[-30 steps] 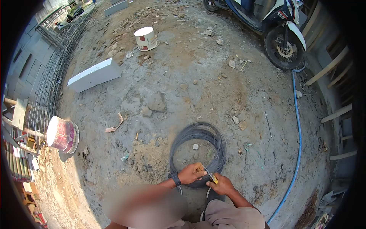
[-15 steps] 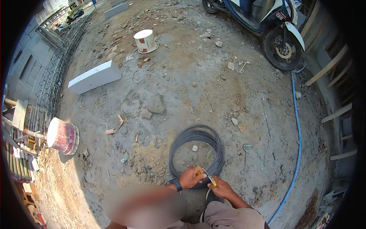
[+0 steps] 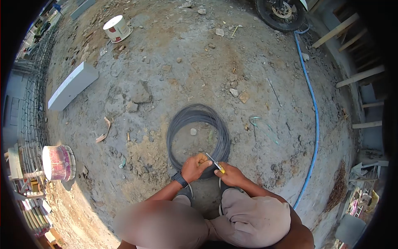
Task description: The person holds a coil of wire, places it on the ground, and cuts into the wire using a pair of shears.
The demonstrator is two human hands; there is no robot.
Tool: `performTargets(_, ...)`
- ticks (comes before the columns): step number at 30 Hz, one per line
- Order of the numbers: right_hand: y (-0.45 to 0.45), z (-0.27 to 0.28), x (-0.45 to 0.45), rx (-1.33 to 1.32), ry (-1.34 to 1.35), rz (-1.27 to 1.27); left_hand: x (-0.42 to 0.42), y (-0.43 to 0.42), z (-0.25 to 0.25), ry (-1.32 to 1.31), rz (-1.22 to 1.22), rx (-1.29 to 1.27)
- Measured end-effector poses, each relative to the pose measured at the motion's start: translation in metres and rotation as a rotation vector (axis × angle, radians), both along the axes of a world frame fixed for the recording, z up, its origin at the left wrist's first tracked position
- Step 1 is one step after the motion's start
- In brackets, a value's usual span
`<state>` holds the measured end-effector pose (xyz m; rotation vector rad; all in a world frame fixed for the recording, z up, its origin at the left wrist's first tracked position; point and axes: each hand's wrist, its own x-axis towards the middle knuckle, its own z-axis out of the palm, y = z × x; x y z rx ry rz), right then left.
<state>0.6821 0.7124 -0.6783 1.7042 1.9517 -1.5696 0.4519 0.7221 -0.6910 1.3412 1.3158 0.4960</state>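
A coil of thin dark wire [image 3: 176, 120] lies on the dirt in front of my feet. My right hand [image 3: 232, 176], at the coil's near right side, is closed around a slim yellow-handled tool [image 3: 221, 168] with a narrow metal blade or shaft pointing up and left. My left hand [image 3: 192, 168], with a dark watch [image 3: 179, 179] on its wrist, is closed over the coil's near edge beside the tool's tip. Its fingers are curled, and I cannot make out what is between them.
A blue hose [image 3: 316, 124] runs along the right, near a motorbike wheel [image 3: 282, 14]. On the left are a pale block [image 3: 72, 85], a white bucket [image 3: 116, 29], a stained bucket [image 3: 58, 163] and wire mesh [image 3: 35, 103]. Stones [image 3: 141, 93] lie scattered beyond the coil.
The view has tilted down and shifted right, so the coil and both hands appear higher and further left. My right hand still holds the tool beside my left hand.
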Motion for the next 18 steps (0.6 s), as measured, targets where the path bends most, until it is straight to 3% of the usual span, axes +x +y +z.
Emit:
performTargets(5,0.004,0.007,-0.001,-0.042,0.022,0.025,-0.001,-0.009,-0.021,-0.326,0.144,-0.227)
performTargets(18,0.0,-0.003,-0.001,-0.028,0.032,-0.009,-0.002,-0.005,-0.017,-0.287,0.101,-0.232)
